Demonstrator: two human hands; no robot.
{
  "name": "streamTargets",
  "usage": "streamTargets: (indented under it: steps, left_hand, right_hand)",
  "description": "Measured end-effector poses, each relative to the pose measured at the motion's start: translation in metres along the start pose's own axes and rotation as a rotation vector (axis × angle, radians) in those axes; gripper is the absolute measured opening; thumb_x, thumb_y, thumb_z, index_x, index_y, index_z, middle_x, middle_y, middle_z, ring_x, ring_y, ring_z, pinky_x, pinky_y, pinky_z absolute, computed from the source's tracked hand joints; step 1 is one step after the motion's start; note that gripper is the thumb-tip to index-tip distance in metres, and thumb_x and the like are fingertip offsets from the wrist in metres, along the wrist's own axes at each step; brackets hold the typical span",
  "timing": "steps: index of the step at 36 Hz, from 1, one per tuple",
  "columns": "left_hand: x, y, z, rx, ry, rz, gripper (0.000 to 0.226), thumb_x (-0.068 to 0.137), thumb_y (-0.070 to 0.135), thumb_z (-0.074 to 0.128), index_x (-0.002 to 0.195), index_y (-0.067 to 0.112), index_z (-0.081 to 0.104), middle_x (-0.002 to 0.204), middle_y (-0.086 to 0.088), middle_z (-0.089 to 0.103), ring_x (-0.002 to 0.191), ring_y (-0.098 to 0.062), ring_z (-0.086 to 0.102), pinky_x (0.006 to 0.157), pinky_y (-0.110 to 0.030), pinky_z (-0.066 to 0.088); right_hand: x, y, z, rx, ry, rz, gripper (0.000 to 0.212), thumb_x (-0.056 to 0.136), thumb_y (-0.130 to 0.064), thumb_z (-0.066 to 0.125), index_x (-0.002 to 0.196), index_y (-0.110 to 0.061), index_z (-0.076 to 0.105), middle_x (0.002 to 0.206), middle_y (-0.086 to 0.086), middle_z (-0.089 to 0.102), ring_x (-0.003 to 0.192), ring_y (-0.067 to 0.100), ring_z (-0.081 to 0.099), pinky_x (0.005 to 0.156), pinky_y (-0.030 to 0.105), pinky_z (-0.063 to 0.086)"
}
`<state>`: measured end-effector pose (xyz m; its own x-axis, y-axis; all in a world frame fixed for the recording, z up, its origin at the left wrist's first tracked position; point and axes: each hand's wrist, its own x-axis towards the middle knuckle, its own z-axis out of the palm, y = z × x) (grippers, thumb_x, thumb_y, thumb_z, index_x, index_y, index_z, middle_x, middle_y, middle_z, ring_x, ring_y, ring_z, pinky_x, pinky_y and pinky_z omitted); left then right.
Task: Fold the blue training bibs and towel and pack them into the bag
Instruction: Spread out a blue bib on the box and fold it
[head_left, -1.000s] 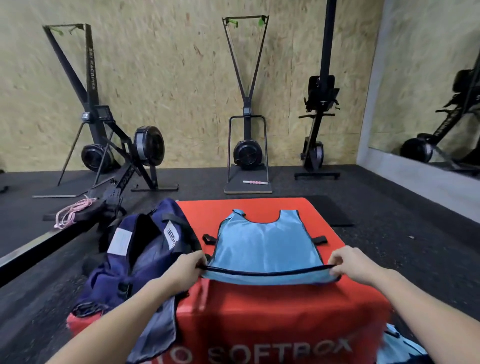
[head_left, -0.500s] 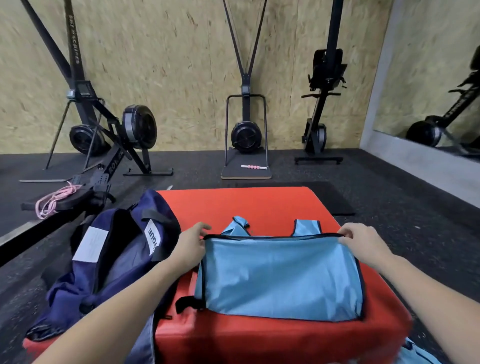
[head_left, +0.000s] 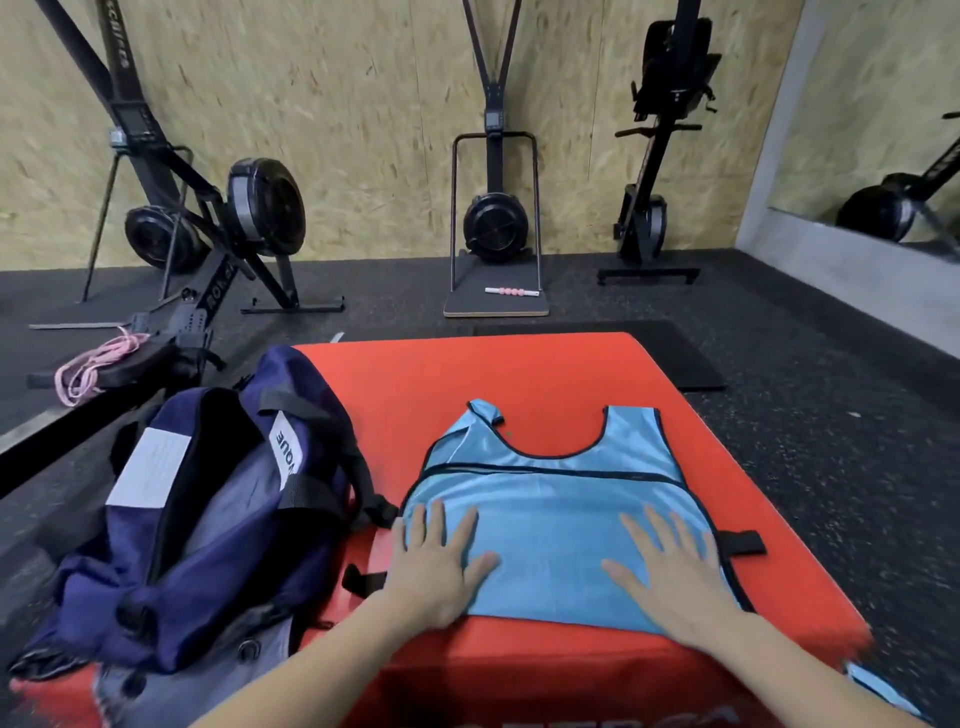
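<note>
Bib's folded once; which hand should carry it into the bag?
Probably left: the left hand lies flat on the bib's bag-side edge, beside the open bag. The right hand is on the far side.

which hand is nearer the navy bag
Left. The left hand lies flat on the blue bib's left edge, just beside the navy bag. The right hand lies flat on the bib's right side, farther away.
</note>
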<state>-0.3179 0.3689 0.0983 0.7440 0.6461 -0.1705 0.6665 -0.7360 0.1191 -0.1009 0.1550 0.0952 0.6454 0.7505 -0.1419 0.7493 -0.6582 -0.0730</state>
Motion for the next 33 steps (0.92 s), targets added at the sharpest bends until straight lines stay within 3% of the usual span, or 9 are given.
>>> streamTargets:
  steps: [2,6,9,12,14,17,26,33]
  left_hand:
    - [-0.012,0.001,0.000,-0.043,-0.022,-0.022,0.113,0.055,0.090,-0.019,0.155,0.039,-0.008,0.164,-0.010,-0.014,0.150,-0.032,-0.019,0.121,-0.056,0.002]
    - [-0.039,0.012,0.001,-0.026,-0.087,-0.018,0.086,0.086,0.082,0.010,0.155,0.037,-0.011,0.163,-0.013,-0.019,0.149,-0.031,-0.024,0.120,-0.056,-0.003]
    - [-0.052,0.018,0.000,-0.045,-0.111,-0.029,0.085,0.088,0.080,0.015,0.156,0.036,-0.009,0.163,-0.015,-0.018,0.149,-0.032,-0.022,0.120,-0.057,-0.005]
    - [-0.049,0.021,-0.006,-0.021,0.019,-0.050,0.079,0.090,0.078,0.018,0.155,0.034,0.010,0.164,-0.015,0.002,0.150,-0.034,-0.004,0.118,-0.060,-0.003]
    - [-0.037,0.020,-0.014,-0.043,0.154,-0.061,0.073,0.092,0.075,0.024,0.153,0.034,0.023,0.163,-0.010,0.013,0.149,-0.032,0.008,0.117,-0.059,0.003]
    - [-0.011,0.009,-0.025,-0.147,0.270,-0.083,0.065,0.095,0.068,0.031,0.149,0.031,0.033,0.159,-0.005,0.026,0.146,-0.028,0.020,0.118,-0.055,0.011]
    - [0.066,-0.030,-0.042,-0.356,0.398,-0.082,0.051,0.099,0.047,0.046,0.143,0.020,0.044,0.145,-0.003,0.046,0.131,-0.030,0.042,0.105,-0.046,0.038]
    - [0.113,-0.041,-0.042,-0.525,0.447,-0.114,0.047,0.096,0.033,0.055,0.139,0.015,0.050,0.141,-0.006,0.052,0.130,-0.029,0.045,0.104,-0.046,0.040]
  right_hand:
    - [-0.006,0.008,0.001,-0.013,-0.015,-0.016,0.125,0.047,-0.090,-0.035,0.157,-0.037,-0.007,0.167,-0.001,-0.011,0.153,0.024,-0.014,0.122,0.050,-0.005]
    - [-0.023,0.017,-0.005,-0.015,-0.047,-0.031,0.109,0.062,-0.088,-0.012,0.158,-0.037,-0.002,0.167,-0.002,-0.008,0.153,0.021,-0.011,0.122,0.050,-0.003]
    - [-0.027,0.012,-0.015,-0.044,0.017,0.019,0.121,0.058,-0.091,-0.020,0.157,-0.033,0.019,0.165,0.000,0.015,0.152,0.021,0.011,0.122,0.048,0.011]
    - [-0.019,-0.003,-0.025,-0.053,0.117,0.031,0.130,0.058,-0.090,-0.028,0.146,-0.026,0.042,0.152,-0.001,0.041,0.143,0.021,0.033,0.116,0.045,0.027]
    - [-0.010,-0.019,-0.032,-0.010,0.185,-0.017,0.101,0.080,-0.086,0.000,0.141,-0.022,0.049,0.145,0.000,0.049,0.137,0.022,0.040,0.113,0.041,0.031]
    - [0.014,-0.048,-0.043,0.134,0.238,-0.098,0.055,0.099,-0.057,0.040,0.137,-0.019,0.052,0.140,0.000,0.054,0.132,0.021,0.043,0.109,0.037,0.035]
    - [0.129,-0.144,-0.077,0.368,0.232,-0.231,0.030,0.099,-0.036,0.052,0.121,-0.019,0.062,0.121,0.004,0.063,0.116,0.026,0.056,0.094,0.040,0.047]
    - [0.208,-0.188,-0.071,0.347,0.168,-0.248,0.030,0.095,-0.036,0.059,0.119,-0.019,0.063,0.120,0.006,0.063,0.113,0.028,0.058,0.091,0.042,0.049]
